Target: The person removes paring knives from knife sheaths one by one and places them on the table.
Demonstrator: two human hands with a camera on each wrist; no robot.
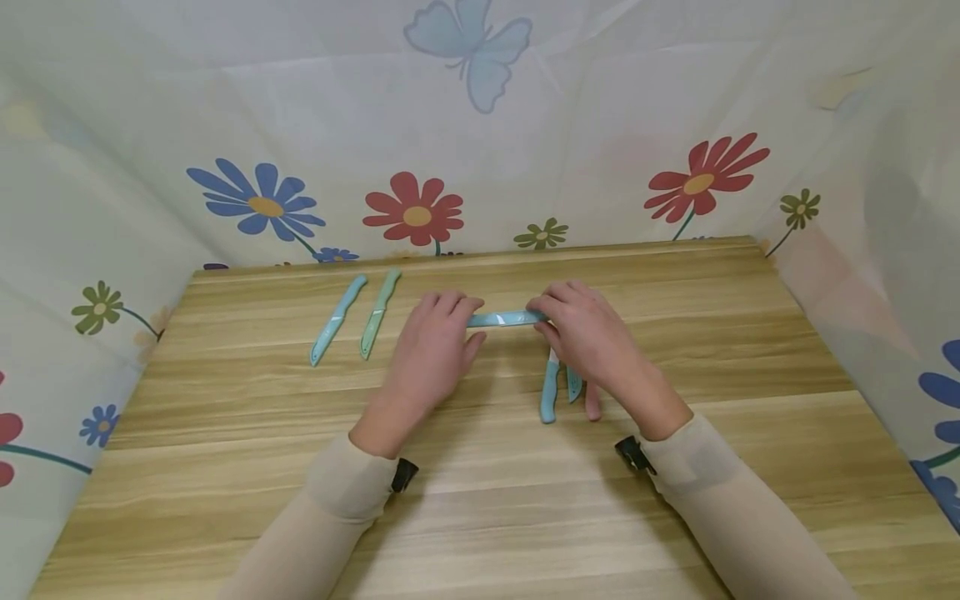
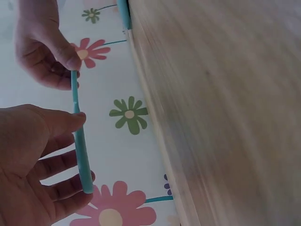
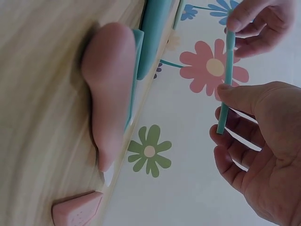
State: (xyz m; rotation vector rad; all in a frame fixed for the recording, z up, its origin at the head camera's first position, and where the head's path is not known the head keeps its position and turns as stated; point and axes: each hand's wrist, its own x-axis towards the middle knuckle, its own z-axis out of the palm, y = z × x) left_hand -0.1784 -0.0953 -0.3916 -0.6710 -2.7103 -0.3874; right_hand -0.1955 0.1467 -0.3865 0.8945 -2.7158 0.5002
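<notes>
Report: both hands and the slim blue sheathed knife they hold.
Left hand pinching one end, right hand the other. Knife raised off wood-grain table, crosswise. Nothing visible blocking it.

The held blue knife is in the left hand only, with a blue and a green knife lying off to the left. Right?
Not only the left: the right hand also grips the held blue knife, at its other end; the head view shows it.

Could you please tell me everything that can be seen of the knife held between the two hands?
This light blue, plastic-looking knife is slim, with a rounded handle and a flatter sheath fitted on; a small white patch shows mid-length. It is held crosswise above the table. The left hand grips the handle, the right hand pinches the sheath.
</notes>
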